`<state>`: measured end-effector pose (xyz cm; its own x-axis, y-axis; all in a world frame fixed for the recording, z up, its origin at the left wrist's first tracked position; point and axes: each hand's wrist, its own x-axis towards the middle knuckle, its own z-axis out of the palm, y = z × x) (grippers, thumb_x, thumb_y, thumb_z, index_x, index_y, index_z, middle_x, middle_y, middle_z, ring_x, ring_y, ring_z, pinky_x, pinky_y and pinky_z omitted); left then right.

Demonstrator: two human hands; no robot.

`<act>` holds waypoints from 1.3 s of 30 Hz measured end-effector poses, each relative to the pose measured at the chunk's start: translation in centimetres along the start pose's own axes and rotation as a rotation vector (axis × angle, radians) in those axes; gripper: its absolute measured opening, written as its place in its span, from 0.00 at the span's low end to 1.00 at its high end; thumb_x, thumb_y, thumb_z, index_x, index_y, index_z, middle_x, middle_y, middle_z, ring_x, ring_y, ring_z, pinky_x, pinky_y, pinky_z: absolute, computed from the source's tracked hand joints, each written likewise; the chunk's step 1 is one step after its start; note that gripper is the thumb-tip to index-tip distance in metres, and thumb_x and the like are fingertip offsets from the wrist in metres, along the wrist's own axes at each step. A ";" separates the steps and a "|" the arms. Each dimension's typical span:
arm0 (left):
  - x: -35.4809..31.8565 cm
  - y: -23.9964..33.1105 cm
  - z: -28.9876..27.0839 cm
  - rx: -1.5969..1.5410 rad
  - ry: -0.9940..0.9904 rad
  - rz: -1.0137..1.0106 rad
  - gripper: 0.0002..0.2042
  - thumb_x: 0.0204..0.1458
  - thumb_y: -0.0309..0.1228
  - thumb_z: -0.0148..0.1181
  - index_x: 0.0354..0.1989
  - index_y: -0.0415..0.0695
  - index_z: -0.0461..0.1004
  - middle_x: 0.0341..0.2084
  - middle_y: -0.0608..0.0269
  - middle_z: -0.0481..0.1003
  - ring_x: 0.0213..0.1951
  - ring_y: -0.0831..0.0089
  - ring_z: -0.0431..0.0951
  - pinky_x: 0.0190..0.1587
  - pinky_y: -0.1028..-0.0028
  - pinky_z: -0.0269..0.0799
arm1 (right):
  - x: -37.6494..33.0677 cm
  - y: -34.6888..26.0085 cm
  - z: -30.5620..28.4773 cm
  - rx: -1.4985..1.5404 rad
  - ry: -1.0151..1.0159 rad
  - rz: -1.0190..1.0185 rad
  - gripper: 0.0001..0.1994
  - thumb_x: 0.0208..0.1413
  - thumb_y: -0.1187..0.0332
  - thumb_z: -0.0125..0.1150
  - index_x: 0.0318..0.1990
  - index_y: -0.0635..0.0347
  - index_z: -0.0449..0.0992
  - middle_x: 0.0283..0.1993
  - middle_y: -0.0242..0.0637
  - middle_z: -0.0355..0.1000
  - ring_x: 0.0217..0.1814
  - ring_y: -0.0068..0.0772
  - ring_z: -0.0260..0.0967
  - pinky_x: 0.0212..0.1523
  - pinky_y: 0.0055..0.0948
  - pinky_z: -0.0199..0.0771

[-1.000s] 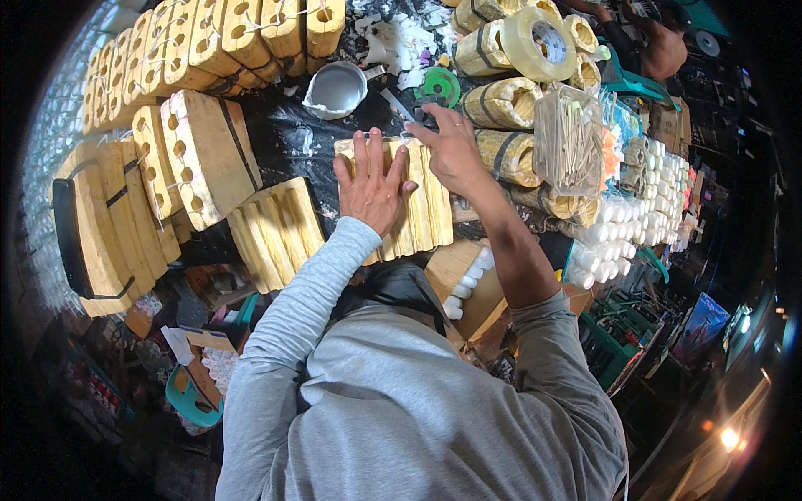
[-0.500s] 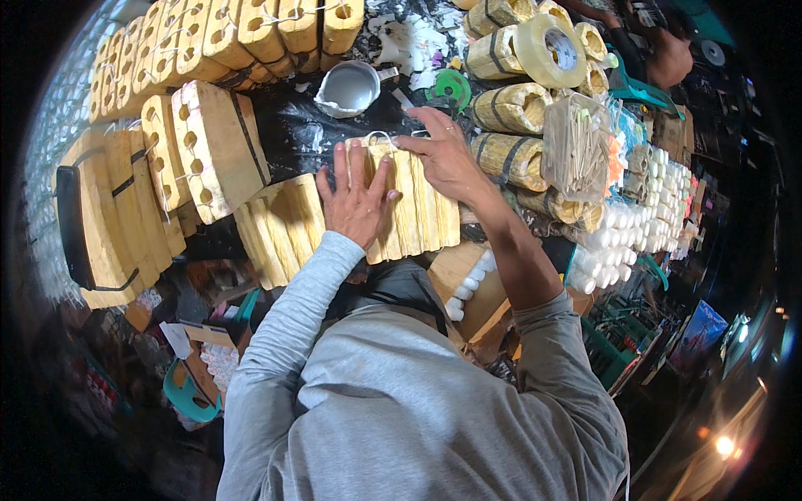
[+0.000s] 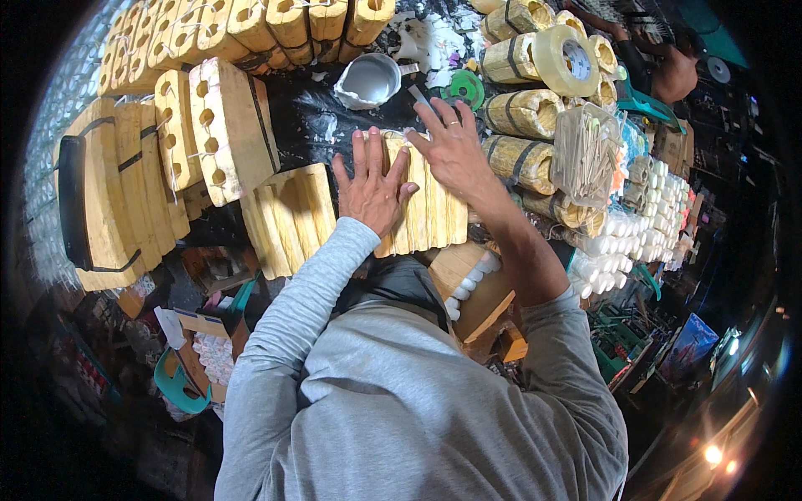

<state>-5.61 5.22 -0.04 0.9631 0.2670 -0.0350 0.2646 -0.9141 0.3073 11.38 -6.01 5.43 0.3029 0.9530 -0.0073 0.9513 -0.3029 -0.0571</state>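
A yellow ridged block (image 3: 430,219) lies in front of me under both hands. My left hand (image 3: 372,190) rests flat on its left part, fingers spread toward the far edge. Over its far right part is my right hand (image 3: 458,159), fingers apart and a fingertip at the far edge, where white residue shows. Just beyond the right fingers is a pale flat strip (image 3: 420,97). A second yellow ridged block (image 3: 288,219) lies to the left. Past the hands stands a white-coated metal pot (image 3: 370,81), beside a green ring-shaped roll (image 3: 466,88).
Yellow blocks with round holes (image 3: 219,138) stand at left and far left. On the right are banded yellow blocks (image 3: 522,113), a clear tape roll (image 3: 565,63), a box of thin sticks (image 3: 586,159) and white cylinders (image 3: 603,267). A person (image 3: 675,73) is at the far right.
My right hand's fingers have lifted and spread wider at the block's far edge. The left hand stays flat on the block. The whole view has shifted slightly.
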 end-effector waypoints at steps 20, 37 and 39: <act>-1.8 -3.0 0.5 -0.026 0.114 -0.011 0.32 0.62 0.57 0.59 0.74 0.65 0.67 0.78 0.43 0.50 0.78 0.43 0.48 0.69 0.35 0.49 | 2.1 -3.0 -5.2 0.669 0.148 0.523 0.16 0.66 0.71 0.60 0.60 0.58 0.81 0.50 0.44 0.74 0.53 0.41 0.75 0.58 0.34 0.73; -1.5 -2.8 0.0 -0.084 0.071 -0.026 0.29 0.65 0.51 0.56 0.73 0.60 0.68 0.79 0.42 0.48 0.79 0.43 0.44 0.69 0.34 0.45 | -0.2 -3.0 2.6 2.485 -0.294 0.977 0.25 0.77 0.47 0.45 0.66 0.56 0.70 0.24 0.26 0.66 0.17 0.18 0.57 0.16 0.21 0.56; -1.6 -2.8 0.0 -0.094 0.071 -0.029 0.29 0.65 0.52 0.55 0.73 0.60 0.68 0.79 0.42 0.48 0.79 0.43 0.44 0.69 0.34 0.45 | 0.2 -3.2 2.2 2.370 -0.305 1.025 0.25 0.76 0.46 0.45 0.66 0.55 0.72 0.23 0.26 0.65 0.16 0.18 0.56 0.16 0.21 0.55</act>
<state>-7.86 7.34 -0.84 0.9483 0.3167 0.0209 0.2832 -0.8740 0.3949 8.26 -4.81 3.38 0.1712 0.6594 -0.7320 -0.9343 -0.1272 -0.3331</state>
